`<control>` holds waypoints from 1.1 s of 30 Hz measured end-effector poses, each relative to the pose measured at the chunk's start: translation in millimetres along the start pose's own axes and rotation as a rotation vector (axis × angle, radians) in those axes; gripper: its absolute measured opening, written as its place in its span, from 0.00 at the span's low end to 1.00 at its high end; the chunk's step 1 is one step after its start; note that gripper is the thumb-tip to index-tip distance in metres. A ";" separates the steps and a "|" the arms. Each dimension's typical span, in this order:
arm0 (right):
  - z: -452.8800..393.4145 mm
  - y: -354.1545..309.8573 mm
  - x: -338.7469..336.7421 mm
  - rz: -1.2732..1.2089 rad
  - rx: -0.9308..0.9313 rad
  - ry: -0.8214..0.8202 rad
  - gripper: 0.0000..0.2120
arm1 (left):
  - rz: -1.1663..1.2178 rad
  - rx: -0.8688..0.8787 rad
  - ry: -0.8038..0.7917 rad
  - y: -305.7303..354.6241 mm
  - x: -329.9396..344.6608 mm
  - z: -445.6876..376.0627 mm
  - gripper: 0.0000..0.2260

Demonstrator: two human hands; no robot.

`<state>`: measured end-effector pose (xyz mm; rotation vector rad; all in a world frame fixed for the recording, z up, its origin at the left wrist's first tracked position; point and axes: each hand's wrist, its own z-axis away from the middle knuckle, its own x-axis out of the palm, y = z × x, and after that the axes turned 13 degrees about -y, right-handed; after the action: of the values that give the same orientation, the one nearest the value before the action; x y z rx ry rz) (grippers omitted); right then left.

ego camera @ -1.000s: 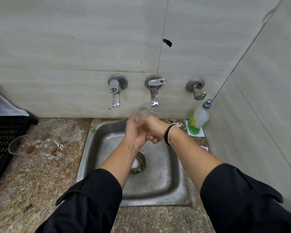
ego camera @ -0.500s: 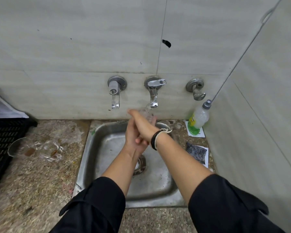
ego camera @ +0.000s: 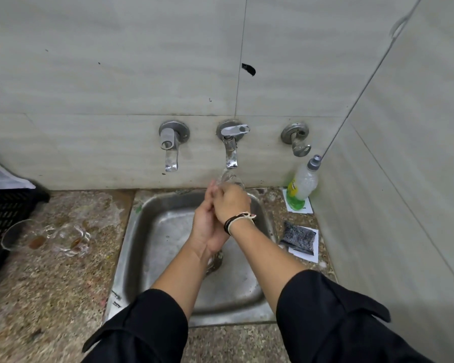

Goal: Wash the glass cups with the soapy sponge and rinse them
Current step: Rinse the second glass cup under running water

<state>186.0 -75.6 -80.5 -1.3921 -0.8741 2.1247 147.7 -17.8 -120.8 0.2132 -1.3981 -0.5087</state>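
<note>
Both our hands, left and right, are clasping the clear glass cup under the middle chrome wall tap, above the steel sink.

- Three glass cups: one under the middle tap, two on the surface at nine o'clock.
- Three wall taps.
- One sink.
- One soap bottle.
- One sponge.
- Two hands.
</note>
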 end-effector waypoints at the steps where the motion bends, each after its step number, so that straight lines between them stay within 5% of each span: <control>1: 0.7 5.0 -1.5 0.018 -0.057 0.010 0.12 | 0.022 -0.001 -0.013 3.6 -3.2 -2.2 0.19; 4: 10.6 15.5 -14.0 0.164 -0.248 -0.092 0.09 | 0.061 -0.049 -0.020 28.8 6.8 1.5 0.23; 9: 15.4 28.7 -41.5 0.520 -0.396 -0.239 0.06 | -0.313 -0.340 -0.047 41.1 15.6 -0.9 0.33; 18: 19.1 23.4 -60.9 0.791 -0.423 -0.278 0.07 | -0.384 -0.257 0.037 32.4 14.7 -6.0 0.34; 26: 40.9 -1.2 -22.3 0.380 -0.134 -0.343 0.23 | -0.325 0.037 0.261 16.3 19.8 -17.1 0.16; 33: 32.8 -12.0 -19.0 0.336 -0.030 -0.335 0.23 | -0.141 -0.024 0.286 9.0 21.2 -22.8 0.26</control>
<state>163.5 -88.5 -50.4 -1.2912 -0.8414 2.6668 173.7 -23.3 -102.1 0.3529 -1.1022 -0.5866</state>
